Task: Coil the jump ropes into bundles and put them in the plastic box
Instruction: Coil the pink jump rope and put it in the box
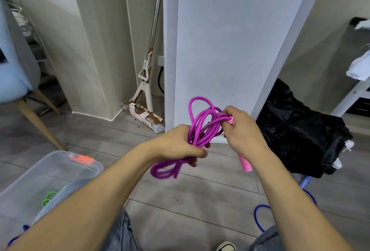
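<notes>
**Purple rope bundled in both hands above the floor**

Out in front of the white cabinet panel (230, 50), both hands are on the purple jump rope (202, 128) — and it's held in the air, clear of the grey plank floor (180, 206). The left hand (180, 146) is curled round the gathered strands at the middle of the bundle, thumb across the front, with short loops hanging out below the fist. The right hand (240, 128) pinches the rope's upper end, fingers closed where a pink end cap shows, while the pink handle (245, 163) hangs down under the wrist. More loops stand up above and between the two hands.

Down at lower left sits the clear plastic box (26, 180) with an orange latch (81, 159) on its far rim — a green rope (50, 197) is visible through its wall. A blue rope (262, 216) lies in loops on the floor at lower right, beside a black plastic bag (296, 130). A mop (147, 82) leans in the corner behind, and a light blue chair (14, 66) stands at far left.
</notes>
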The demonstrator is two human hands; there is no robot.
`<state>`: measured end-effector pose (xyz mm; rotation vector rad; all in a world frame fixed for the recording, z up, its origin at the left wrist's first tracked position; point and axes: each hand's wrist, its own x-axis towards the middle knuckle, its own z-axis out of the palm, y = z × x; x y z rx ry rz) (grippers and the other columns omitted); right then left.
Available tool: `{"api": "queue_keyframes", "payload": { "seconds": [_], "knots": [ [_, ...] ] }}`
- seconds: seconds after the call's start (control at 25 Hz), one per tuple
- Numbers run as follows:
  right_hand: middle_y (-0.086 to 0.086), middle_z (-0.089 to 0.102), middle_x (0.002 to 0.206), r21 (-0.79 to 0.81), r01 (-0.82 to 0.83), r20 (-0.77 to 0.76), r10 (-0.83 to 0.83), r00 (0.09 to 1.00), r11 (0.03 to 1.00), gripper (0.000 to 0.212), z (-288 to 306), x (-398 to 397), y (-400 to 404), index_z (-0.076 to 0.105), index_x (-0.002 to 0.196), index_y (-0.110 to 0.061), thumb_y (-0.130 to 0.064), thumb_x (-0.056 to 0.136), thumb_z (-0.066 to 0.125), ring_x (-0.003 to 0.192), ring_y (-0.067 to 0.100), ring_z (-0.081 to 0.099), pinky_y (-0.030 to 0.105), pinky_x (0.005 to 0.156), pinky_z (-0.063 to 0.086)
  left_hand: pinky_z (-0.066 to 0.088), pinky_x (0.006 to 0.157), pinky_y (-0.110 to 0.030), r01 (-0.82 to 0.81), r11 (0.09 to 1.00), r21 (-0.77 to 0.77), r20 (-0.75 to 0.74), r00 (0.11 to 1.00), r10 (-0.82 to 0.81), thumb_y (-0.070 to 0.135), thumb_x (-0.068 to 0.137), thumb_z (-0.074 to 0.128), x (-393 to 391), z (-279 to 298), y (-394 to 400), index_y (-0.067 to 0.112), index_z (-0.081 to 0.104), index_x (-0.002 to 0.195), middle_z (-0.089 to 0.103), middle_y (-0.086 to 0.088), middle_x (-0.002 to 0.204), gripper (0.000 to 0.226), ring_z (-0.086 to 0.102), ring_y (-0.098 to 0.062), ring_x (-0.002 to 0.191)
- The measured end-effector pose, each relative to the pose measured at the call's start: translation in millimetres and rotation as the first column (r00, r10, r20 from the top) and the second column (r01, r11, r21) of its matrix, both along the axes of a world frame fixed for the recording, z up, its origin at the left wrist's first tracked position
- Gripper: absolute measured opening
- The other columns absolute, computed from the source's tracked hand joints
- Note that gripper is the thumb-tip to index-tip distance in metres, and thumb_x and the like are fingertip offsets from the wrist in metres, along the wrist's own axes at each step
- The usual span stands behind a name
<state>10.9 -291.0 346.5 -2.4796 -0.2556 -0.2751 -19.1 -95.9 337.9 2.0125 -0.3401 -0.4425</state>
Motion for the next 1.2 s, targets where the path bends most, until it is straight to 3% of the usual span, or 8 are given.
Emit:
{"api": "queue_keyframes", "payload": {
  "seconds": [0.12, 0.24, 0.48, 0.6, 0.72, 0.92, 1.08, 1.2],
  "knots": [
    [-0.001, 0.06, 0.092, -0.3, 0.12, 0.15, -0.077, 0.986, 0.946, 0.018, -3, 2, -10, 0.056, 0.099, -0.021, -0.038, 0.101, 0.051, 0.086, 0.031, 0.059, 0.035, 0.065, 0.034, 0.053, 0.051, -0.032, -0.008, 0.987, 0.162, 0.122, 0.992, -0.012, 0.01, 0.086, 0.061, 2, 0, 9, 0.009, 0.056, 0.095, 0.057, -0.005, 0.067, 0.01, 0.06, -0.018, 0.053],
    [0.006, 0.061, 0.094, -0.351, 0.201, 0.177, -0.145, 0.973, 0.915, 0.027, -9, 11, -17, 0.05, 0.097, -0.016, -0.04, 0.104, 0.043, 0.083, 0.034, 0.059, 0.036, 0.064, 0.035, 0.05, 0.048, -0.027, -0.036, 0.95, 0.311, 0.22, 0.975, -0.035, 0.019, 0.092, 0.056, 7, 4, 21, 0.02, 0.052, 0.094, 0.057, -0.004, 0.071, 0.004, 0.058, -0.015, 0.05],
    [0.013, 0.064, 0.094, -0.369, 0.323, 0.138, -0.292, 0.946, 0.872, 0.028, -19, 22, -23, 0.052, 0.096, -0.01, -0.035, 0.105, 0.042, 0.082, 0.037, 0.058, 0.037, 0.064, 0.037, 0.051, 0.048, -0.029, -0.009, 0.959, 0.285, 0.215, 0.975, -0.055, 0.027, 0.1, 0.05, 10, 9, 27, 0.02, 0.052, 0.098, 0.055, -0.004, 0.077, 0.008, 0.056, -0.016, 0.051],
    [0.011, 0.067, 0.096, -0.417, 0.157, -0.1, -0.217, 0.971, 0.895, 0.028, -22, 25, -23, 0.06, 0.094, -0.015, -0.042, 0.098, 0.052, 0.087, 0.034, 0.062, 0.038, 0.068, 0.045, 0.051, 0.049, -0.031, -0.076, 0.977, 0.199, 0.158, 0.986, 0.044, 0.025, 0.099, 0.053, 12, 3, 43, 0.012, 0.057, 0.101, 0.054, -0.005, 0.075, 0.014, 0.055, -0.017, 0.052],
    [0.006, 0.071, 0.085, -0.245, -0.076, -0.434, -0.04, 0.9, 0.967, 0.034, -17, 19, -25, 0.062, 0.093, -0.021, -0.056, 0.091, 0.06, 0.074, 0.022, 0.069, 0.038, 0.074, 0.055, 0.05, 0.048, -0.031, -0.291, 0.953, 0.079, 0.152, 0.949, 0.277, 0.018, 0.098, 0.054, 20, 0, 57, 0.002, 0.058, 0.101, 0.055, -0.007, 0.068, 0.016, 0.053, -0.018, 0.049],
    [0.01, 0.065, 0.081, 0.09, -0.084, -0.566, 0.12, 0.816, 0.992, 0.022, -13, 8, -32, 0.06, 0.104, -0.01, -0.029, 0.097, 0.064, 0.064, 0.02, 0.07, 0.042, 0.07, 0.061, 0.056, 0.061, -0.039, -0.539, 0.819, -0.196, -0.01, 0.837, 0.548, 0.013, 0.097, 0.055, 31, -4, 55, -0.001, 0.06, 0.099, 0.065, -0.013, 0.071, 0.015, 0.058, -0.024, 0.059],
    [0.005, 0.059, 0.083, 0.137, -0.014, -0.355, 0.062, 0.933, 0.991, 0.024, -6, 5, -4, 0.052, 0.103, -0.013, -0.032, 0.094, 0.063, 0.067, 0.023, 0.059, 0.035, 0.061, 0.049, 0.051, 0.067, -0.024, -0.573, 0.802, -0.165, -0.107, 0.819, 0.563, 0.033, 0.097, 0.058, 26, -5, 33, 0.014, 0.065, 0.11, 0.067, -0.007, 0.091, 0.024, 0.062, -0.014, 0.071],
    [0.002, 0.052, 0.09, 0.173, -0.013, -0.206, 0.049, 0.977, 0.985, 0.024, -5, -7, 33, 0.042, 0.11, -0.012, -0.023, 0.094, 0.056, 0.072, 0.016, 0.05, 0.032, 0.056, 0.034, 0.055, 0.075, -0.035, -0.571, 0.805, -0.162, -0.353, 0.795, 0.493, 0.047, 0.096, 0.058, 17, 0, 14, 0.019, 0.067, 0.108, 0.066, -0.006, 0.091, 0.032, 0.065, -0.021, 0.079]
  ]
}}
